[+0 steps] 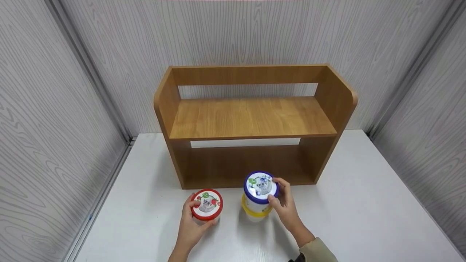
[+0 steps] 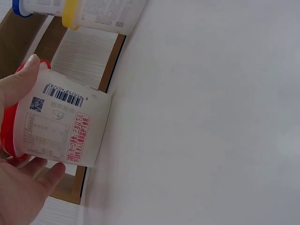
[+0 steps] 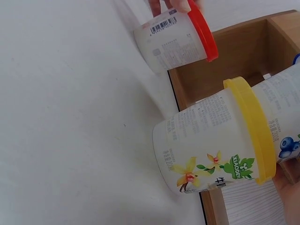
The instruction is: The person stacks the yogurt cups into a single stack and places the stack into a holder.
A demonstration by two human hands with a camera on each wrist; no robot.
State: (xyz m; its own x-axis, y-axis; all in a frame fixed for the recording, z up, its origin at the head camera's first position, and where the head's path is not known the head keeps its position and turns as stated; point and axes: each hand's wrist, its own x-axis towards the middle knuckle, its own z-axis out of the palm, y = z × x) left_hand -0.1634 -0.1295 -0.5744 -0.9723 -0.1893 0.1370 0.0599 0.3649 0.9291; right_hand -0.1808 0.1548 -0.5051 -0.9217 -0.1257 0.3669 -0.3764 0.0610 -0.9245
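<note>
Gripping a blue-lidded tub [image 1: 260, 186] at its rim, the R hand [image 1: 287, 209] has thumb + fingers curled round it, prob. to keep it steady atop the yellow-lidded tub [image 3: 206, 136], whose lid makes a flat seat. Stack stands on the white worktop [image 1: 364, 211], just in front of a wooden shelf unit [image 1: 251, 118]. L hand [image 1: 191, 225] grips a red-lidded tub [image 1: 207, 204] round the lid, left of the stack & apart from it; upright, but can't tell if its base touches the worktop. High hold prob. leaves the base free.

Labels: yellow-lidded one has a green leaf logo [image 3: 240, 167] reading "XIAODEN" (maybe cut off by the curve), a flower pic [image 3: 186, 176] & "净含量" (net content). Blue-lidded one: blueberry pic [image 3: 287, 146], same net-content line. Red-lidded: barcode [image 2: 64, 94], QR code [image 2: 37, 104], red-boxed Chinese text [image 2: 78, 138] incl. "三岁以下" (under-threes). Rest too small/blurred.
</note>
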